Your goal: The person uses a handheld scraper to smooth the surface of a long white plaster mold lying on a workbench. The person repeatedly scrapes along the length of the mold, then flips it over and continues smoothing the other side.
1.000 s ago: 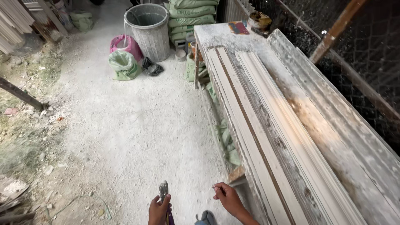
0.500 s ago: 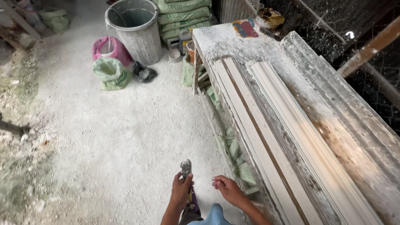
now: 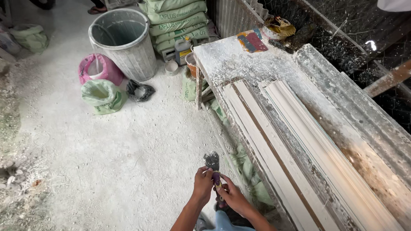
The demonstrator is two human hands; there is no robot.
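My left hand [image 3: 202, 185] grips a small scraper [image 3: 212, 162] by its purple handle, the plaster-caked blade pointing up and away from me. My right hand [image 3: 233, 197] is closed on the lower end of the same handle, touching the left hand. Both hands are low in the view, just left of a long dusty workbench [image 3: 239, 64]. Long white plaster mouldings [image 3: 274, 145] lie lengthwise on the bench to the right of my hands.
A grey metal bin [image 3: 124, 42] stands at the far end, with a pink bag [image 3: 96, 68] and a green bag [image 3: 102, 96] beside it. Stacked green sacks [image 3: 175, 19] sit behind. Wire mesh [image 3: 355, 25] runs along the right. The floor is white with plaster dust.
The view has moved forward toward the bin and the bench's far end. My right hand has come over from beside the scraper and closed on its handle, next to the left.
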